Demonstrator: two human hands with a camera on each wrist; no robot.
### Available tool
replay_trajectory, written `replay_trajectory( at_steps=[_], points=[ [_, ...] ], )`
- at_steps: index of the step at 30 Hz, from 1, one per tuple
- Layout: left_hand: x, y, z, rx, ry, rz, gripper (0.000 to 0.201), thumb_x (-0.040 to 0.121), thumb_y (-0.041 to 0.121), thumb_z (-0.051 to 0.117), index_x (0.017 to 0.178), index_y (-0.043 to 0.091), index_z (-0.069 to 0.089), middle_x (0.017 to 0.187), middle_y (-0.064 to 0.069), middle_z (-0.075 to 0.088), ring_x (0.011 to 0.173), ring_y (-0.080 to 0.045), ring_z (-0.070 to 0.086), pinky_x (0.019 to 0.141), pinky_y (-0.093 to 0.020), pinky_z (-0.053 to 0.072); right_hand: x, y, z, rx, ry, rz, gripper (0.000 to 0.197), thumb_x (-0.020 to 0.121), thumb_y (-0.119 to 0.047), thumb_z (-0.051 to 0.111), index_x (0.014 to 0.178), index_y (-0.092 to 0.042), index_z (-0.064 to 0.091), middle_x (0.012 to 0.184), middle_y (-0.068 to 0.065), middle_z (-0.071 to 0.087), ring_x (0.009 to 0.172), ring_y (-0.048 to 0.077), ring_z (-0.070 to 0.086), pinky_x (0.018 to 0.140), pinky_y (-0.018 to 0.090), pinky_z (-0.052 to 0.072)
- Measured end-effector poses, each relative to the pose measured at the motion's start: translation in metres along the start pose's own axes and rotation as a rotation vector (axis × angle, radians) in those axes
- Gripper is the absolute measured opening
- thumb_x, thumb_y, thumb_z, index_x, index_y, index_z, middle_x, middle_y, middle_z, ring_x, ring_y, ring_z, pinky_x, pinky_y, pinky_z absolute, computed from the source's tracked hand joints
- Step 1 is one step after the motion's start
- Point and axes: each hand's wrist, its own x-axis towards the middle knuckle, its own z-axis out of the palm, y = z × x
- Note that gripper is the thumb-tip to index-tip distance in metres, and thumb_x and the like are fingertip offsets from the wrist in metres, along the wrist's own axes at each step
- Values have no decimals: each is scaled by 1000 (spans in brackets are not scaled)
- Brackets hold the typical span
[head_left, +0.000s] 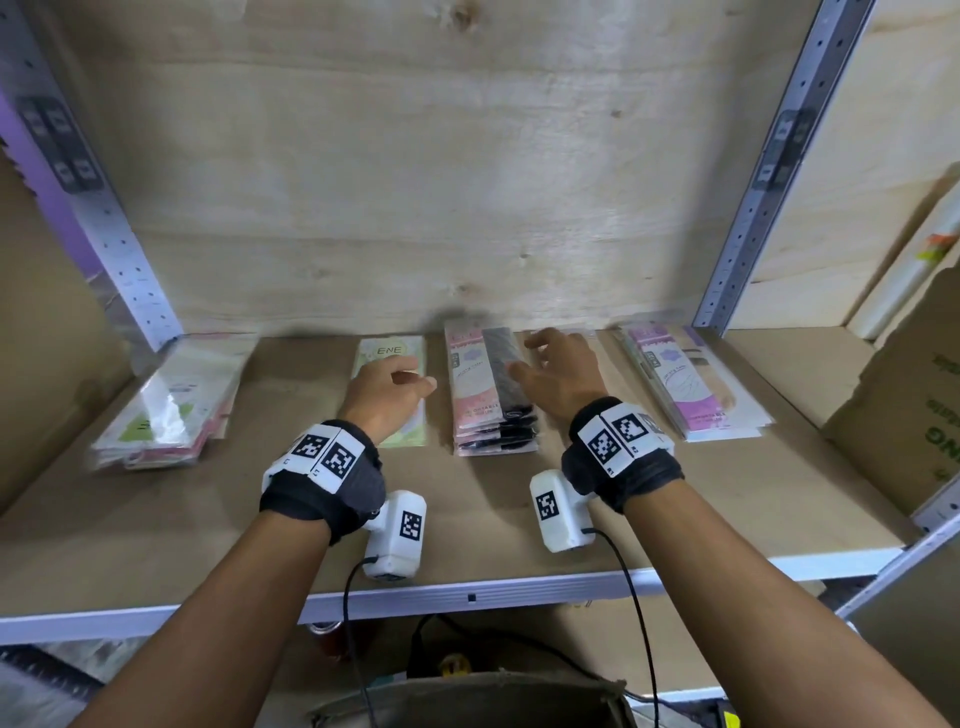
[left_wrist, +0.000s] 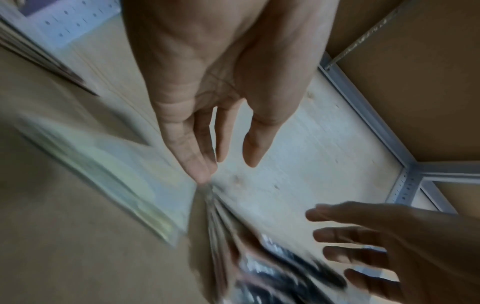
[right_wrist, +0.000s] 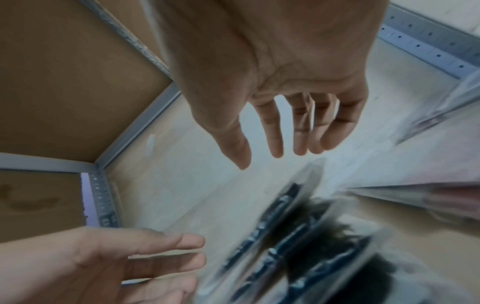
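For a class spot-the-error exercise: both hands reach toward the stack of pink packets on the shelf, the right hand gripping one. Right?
Wrong on the grip. The right hand grips nothing: the right wrist view shows its fingers spread and empty above the stack of pink packets. The left hand reaches toward that stack on the shelf.

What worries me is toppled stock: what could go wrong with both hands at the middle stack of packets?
The middle stack lies fanned at its near end, so a squeeze between the left hand and right hand might slide its packets apart. The left hand hangs over the green packet and could drag it askew.
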Motion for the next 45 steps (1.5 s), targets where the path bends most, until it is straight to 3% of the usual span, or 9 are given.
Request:
replay_trajectory(
  at_steps=[7, 14, 19, 28, 30, 35, 37, 40, 45],
  points=[
    [-10, -13, -90, -48, 124, 36, 13, 85, 14, 69, 91, 24, 75, 81, 0, 73, 72, -17, 67, 74, -29, 57, -22, -58, 28, 127, -101, -222, 7, 88, -18, 63, 87, -17, 70, 87, -2, 73, 84, 15, 68, 80, 29, 55],
    [-19, -36, -184, 4, 396, -62, 19, 83, 34, 70, 74, 17, 68, 77, -4, 73, 76, -24, 64, 81, -38, 54, -21, -136, 112, 216, -410, -187, 9, 88, -13, 59, 89, -7, 66, 78, 12, 72, 73, 31, 69, 69, 38, 58],
    [-26, -52, -232, 362, 499, -164, 23, 93, 22, 51, 88, 6, 67, 90, -16, 66, 78, -31, 56, 66, -31, 40, -21, -188, 173, 311, -626, -78, 9, 95, -6, 55, 93, 2, 58, 82, 24, 65, 56, 28, 62, 48, 29, 57],
    [-28, -76, -242, 454, 296, -180, 29, 94, 18, 57, 117, 4, 67, 121, -15, 66, 84, -21, 51, 71, -25, 35, -20, -209, 244, 368, -652, 21, 26, 83, -19, 75, 99, 0, 67, 93, 19, 73, 85, 37, 71, 85, 54, 57],
    [-29, -77, -245, 444, 320, -195, 25, 93, 14, 56, 112, 4, 68, 120, -15, 67, 88, -25, 55, 74, -27, 38, -20, -204, 243, 385, -653, 39, 10, 80, -9, 75, 81, -1, 68, 81, 21, 71, 75, 35, 68, 86, 55, 56],
    [-30, -83, -246, 340, 280, -260, 45, 89, -3, 53, 133, 5, 53, 129, -16, 59, 119, -35, 56, 102, -36, 45, -31, -192, 204, 525, -650, 21, 20, 82, 10, 65, 77, -5, 54, 66, 17, 59, 51, 23, 53, 58, 35, 51],
    [-34, -83, -243, 322, 202, -214, 54, 85, -5, 60, 136, 8, 51, 125, -15, 59, 115, -34, 58, 100, -42, 49, -33, -185, 186, 649, -658, 85, 26, 86, 14, 60, 92, -9, 48, 65, 14, 55, 49, 19, 49, 50, 28, 46],
    [-44, -67, -228, 477, 198, -16, 55, 74, 6, 78, 121, 28, 61, 121, 2, 56, 101, -17, 60, 85, -19, 50, -33, -174, 159, 779, -649, 100, 23, 88, 14, 57, 96, -7, 52, 69, 14, 56, 54, 18, 48, 48, 24, 44],
    [-59, -20, -194, 435, 307, 337, 31, 73, 7, 82, 100, 20, 75, 117, -2, 66, 110, -25, 61, 99, -44, 49, -31, -147, 106, 973, -570, 133, 25, 89, 6, 59, 113, 2, 62, 77, 14, 61, 59, 17, 56, 53, 21, 45]
  ],
)
